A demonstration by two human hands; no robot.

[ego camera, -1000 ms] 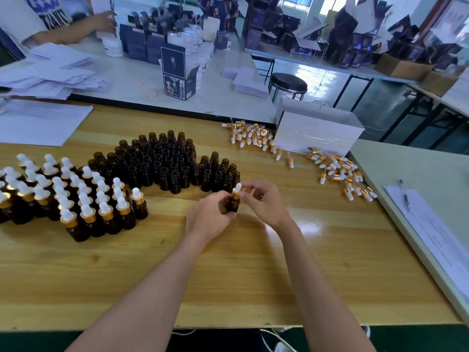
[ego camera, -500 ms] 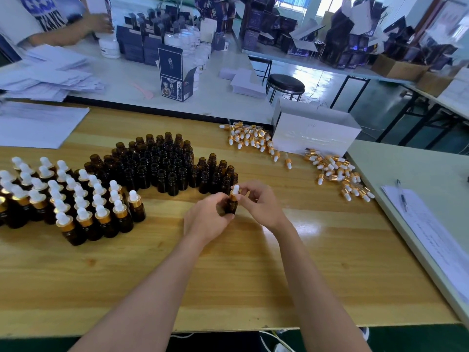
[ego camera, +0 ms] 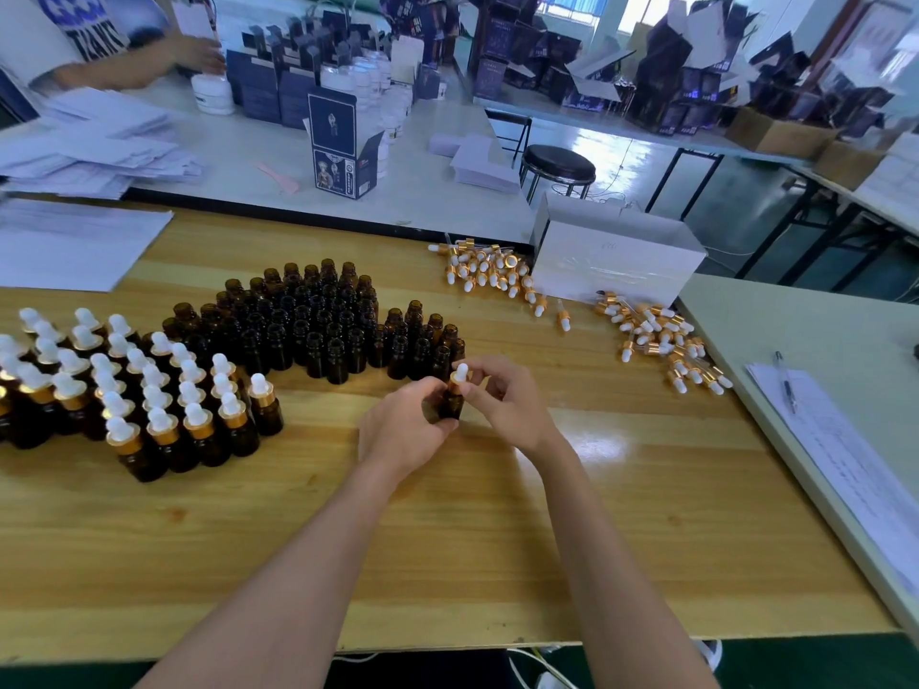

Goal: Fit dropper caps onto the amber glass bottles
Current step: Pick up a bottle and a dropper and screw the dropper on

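Amber glass bottle (ego camera: 451,402) (gold-collared dropper cap (ego camera: 459,376)) gripped by both hands.

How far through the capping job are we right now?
Done: a block of capped bottles stands at the left. In hand: the left hand holds one bottle while the right hand pinches its cap. Left: a large cluster of open bottles behind, with loose caps piled near the white box.

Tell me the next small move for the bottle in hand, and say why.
Probably twist the dropper cap down with the right hand while the left hand steadies the bottle. The cap sits upright on the neck, the right fingers pinch its gold collar, and the left hand grips the bottle body, so tightening looks like what remains.
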